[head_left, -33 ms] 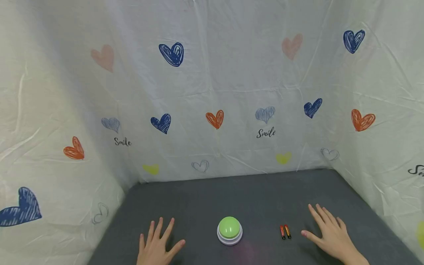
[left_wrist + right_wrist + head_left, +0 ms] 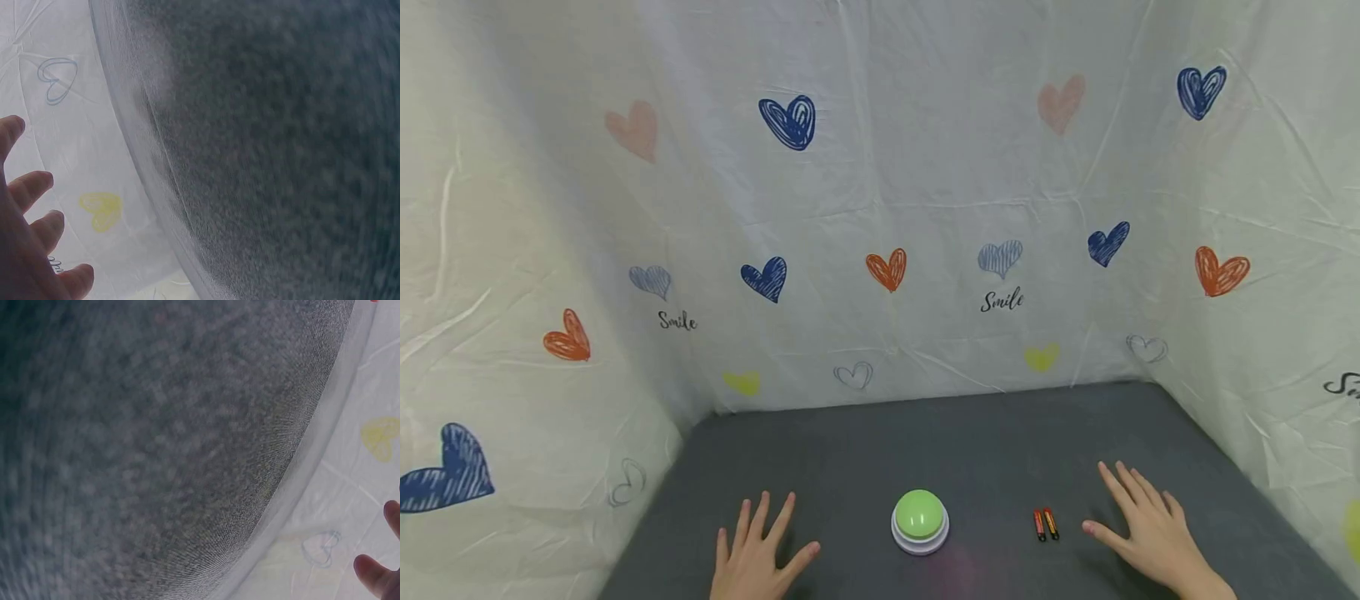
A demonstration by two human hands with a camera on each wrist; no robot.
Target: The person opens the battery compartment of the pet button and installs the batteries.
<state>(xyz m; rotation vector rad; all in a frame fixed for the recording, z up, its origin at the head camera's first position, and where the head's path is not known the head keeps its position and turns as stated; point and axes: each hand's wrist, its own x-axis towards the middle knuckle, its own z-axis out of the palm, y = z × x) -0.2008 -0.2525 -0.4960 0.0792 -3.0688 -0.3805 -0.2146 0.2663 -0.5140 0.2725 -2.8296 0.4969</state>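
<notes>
My left hand (image 2: 752, 558) is spread wide at the near left, thumb angled in toward the middle, holding nothing; my right hand (image 2: 1150, 533) is just as wide at the near right, its fingers slanting far and left, and it holds nothing either. Shadows beside both make me judge that I have them raised off the table, kept apart perhaps so the space between is free to see and reach. Just left of my right thumb lie two small batteries (image 2: 1046, 525), side by side, slightly splayed, black ends toward me; lying flat, they probably could roll if nudged. Further left, nearer my left hand than my right and touching neither, a green dome button (image 2: 919, 514) sits upright on its round white base (image 2: 920, 547), dome up, which I take to suit a press from above. All of it rests on the dark grey table (image 2: 880, 450). Beyond its far edge and along both sides hangs a creased white cloth (image 2: 925, 175) printed with hearts and "Smile", likely put up to screen off the surroundings.
</notes>
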